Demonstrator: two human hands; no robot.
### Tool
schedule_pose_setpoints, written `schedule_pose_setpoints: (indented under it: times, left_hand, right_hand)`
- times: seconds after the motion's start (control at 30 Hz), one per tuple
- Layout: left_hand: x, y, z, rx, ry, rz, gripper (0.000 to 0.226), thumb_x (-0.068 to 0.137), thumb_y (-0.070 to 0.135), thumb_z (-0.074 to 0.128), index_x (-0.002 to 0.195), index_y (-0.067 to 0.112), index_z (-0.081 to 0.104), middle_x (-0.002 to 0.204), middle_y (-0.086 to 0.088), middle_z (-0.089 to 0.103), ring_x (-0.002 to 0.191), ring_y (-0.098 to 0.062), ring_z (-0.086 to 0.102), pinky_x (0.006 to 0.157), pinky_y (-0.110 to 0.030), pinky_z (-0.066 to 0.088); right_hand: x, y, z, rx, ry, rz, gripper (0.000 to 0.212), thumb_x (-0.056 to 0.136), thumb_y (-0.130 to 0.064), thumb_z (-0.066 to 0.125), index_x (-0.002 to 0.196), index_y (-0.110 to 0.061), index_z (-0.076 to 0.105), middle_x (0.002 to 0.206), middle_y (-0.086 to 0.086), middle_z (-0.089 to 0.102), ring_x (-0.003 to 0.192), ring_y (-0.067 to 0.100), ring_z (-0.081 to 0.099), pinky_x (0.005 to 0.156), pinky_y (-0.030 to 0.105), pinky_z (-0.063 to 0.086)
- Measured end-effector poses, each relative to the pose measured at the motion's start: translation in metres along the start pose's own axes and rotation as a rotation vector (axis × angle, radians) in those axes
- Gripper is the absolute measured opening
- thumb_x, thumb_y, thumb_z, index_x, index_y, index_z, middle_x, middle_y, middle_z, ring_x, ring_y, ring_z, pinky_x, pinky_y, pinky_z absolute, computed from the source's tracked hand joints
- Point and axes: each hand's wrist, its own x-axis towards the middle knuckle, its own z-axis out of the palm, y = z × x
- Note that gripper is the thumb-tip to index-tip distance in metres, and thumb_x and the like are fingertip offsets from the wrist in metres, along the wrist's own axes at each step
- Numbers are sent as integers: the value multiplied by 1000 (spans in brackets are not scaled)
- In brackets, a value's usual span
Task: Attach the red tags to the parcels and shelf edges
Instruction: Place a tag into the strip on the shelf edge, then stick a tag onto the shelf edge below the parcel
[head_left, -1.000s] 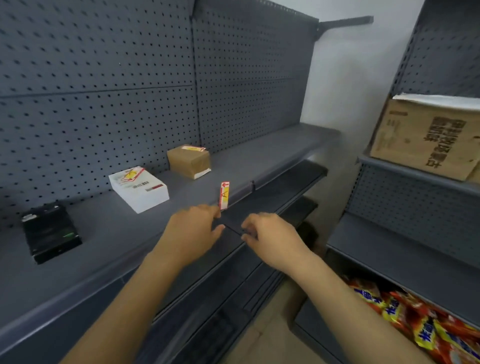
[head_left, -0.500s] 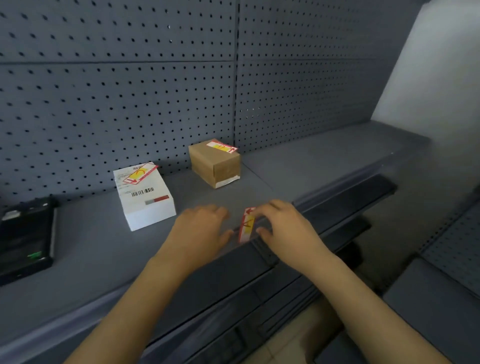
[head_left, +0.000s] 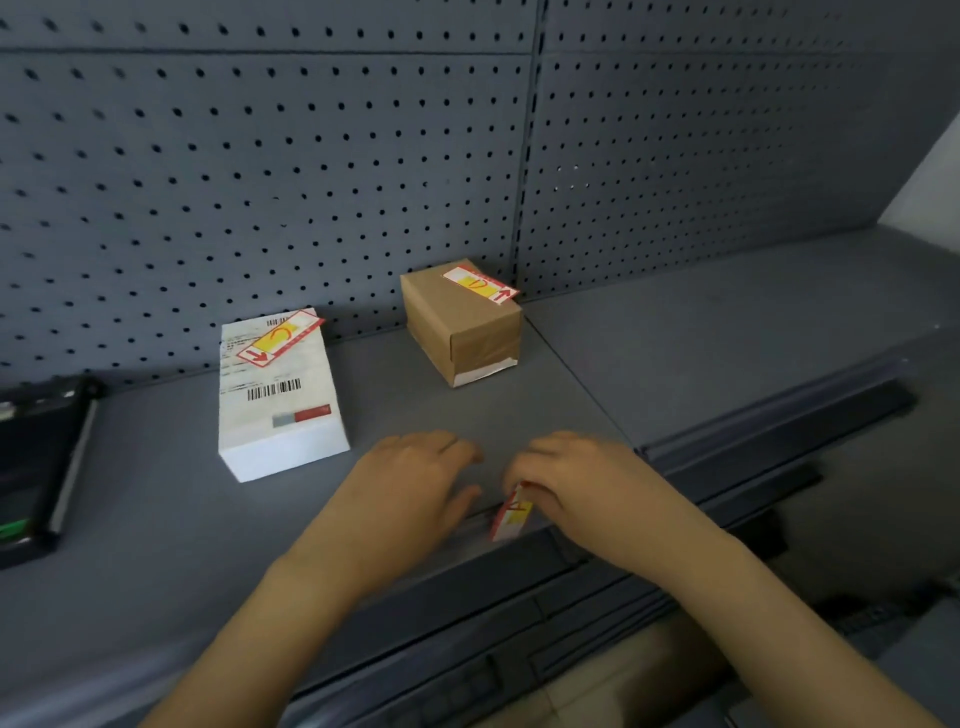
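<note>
A white parcel (head_left: 280, 410) lies on the grey shelf with a red and yellow tag (head_left: 280, 339) stuck on its top. To its right stands a brown cardboard parcel (head_left: 462, 325), also bearing a red tag (head_left: 480, 284) on top. At the shelf's front edge (head_left: 571, 535) my right hand (head_left: 582, 483) pinches a third red tag (head_left: 511, 514), which hangs down over the edge. My left hand (head_left: 410, 488) rests flat on the shelf just left of it, fingers spread, holding nothing.
A black device (head_left: 36, 462) sits at the far left of the shelf. A grey pegboard wall (head_left: 311, 156) backs the shelf. Lower dark shelves (head_left: 727, 519) step out below the front edge.
The view has moved closer to the shelf. My right hand has taken the tag from my left hand and lowered it onto the shelf's front edge.
</note>
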Motion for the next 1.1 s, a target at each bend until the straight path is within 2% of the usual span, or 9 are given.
schedule_pose_setpoints:
  times: [0.1, 0.27, 0.4, 0.6, 0.73, 0.9, 1.0, 1.1]
  left_hand:
    - [7, 2, -2, 37, 18, -44, 31, 90, 32, 56, 119, 22, 58, 115, 0, 65, 103, -22, 61, 86, -32, 46]
    - [10, 14, -16, 66, 98, -133, 33, 91, 36, 54, 122, 23, 56, 118, 2, 63, 104, -20, 60, 84, -30, 45]
    - [0, 17, -27, 97, 141, -255, 32, 89, 32, 57, 119, 19, 59, 116, -2, 64, 101, -24, 62, 82, -32, 48]
    - [-44, 19, -37, 225, 198, -461, 25, 83, 21, 65, 108, 16, 63, 101, -5, 69, 87, -29, 65, 68, -35, 50]
    - [-89, 18, -46, 303, 201, -632, 27, 77, 19, 72, 103, 14, 65, 94, -6, 71, 79, -31, 66, 65, -38, 53]
    - [-167, 13, -64, 456, 153, -864, 23, 71, 21, 73, 92, 15, 67, 80, -5, 70, 67, -30, 67, 60, -35, 53]
    - [-223, 12, -76, 490, 128, -1003, 21, 74, 21, 70, 94, 15, 66, 83, -5, 71, 72, -30, 68, 64, -36, 53]
    - [-283, 14, -90, 484, 129, -1134, 24, 84, 27, 61, 106, 17, 63, 102, -4, 69, 91, -28, 66, 78, -37, 51]
  right_hand:
    - [2, 10, -17, 57, -33, -35, 15, 94, -19, 51, 102, -26, 61, 103, -8, 62, 97, 12, 55, 76, 32, 48]
    - [12, 28, -46, 284, 99, -45, 14, 89, -23, 59, 98, -34, 61, 98, -19, 62, 90, 2, 57, 78, 26, 51]
    - [23, 33, -43, 329, 99, -106, 27, 91, -17, 59, 111, -35, 65, 98, -19, 60, 88, 0, 57, 77, 21, 49]
    - [41, 9, -31, 393, 140, -209, 22, 90, -16, 60, 108, -27, 67, 101, -12, 65, 85, 1, 54, 74, 16, 44]
    - [55, -32, -19, 414, 106, -296, 17, 89, -19, 61, 104, -25, 67, 99, -12, 65, 85, 3, 56, 70, 11, 42]
    - [66, -109, -6, 457, 66, -444, 11, 87, -20, 64, 95, -28, 67, 91, -11, 69, 76, 5, 61, 69, 27, 53]
    - [69, -165, 3, 443, 4, -527, 8, 89, -22, 63, 95, -27, 66, 92, -8, 70, 79, 9, 64, 70, 33, 55]
    - [67, -232, 13, 439, -47, -632, 7, 89, -22, 61, 93, -27, 63, 93, -8, 68, 80, 11, 64, 69, 37, 56]
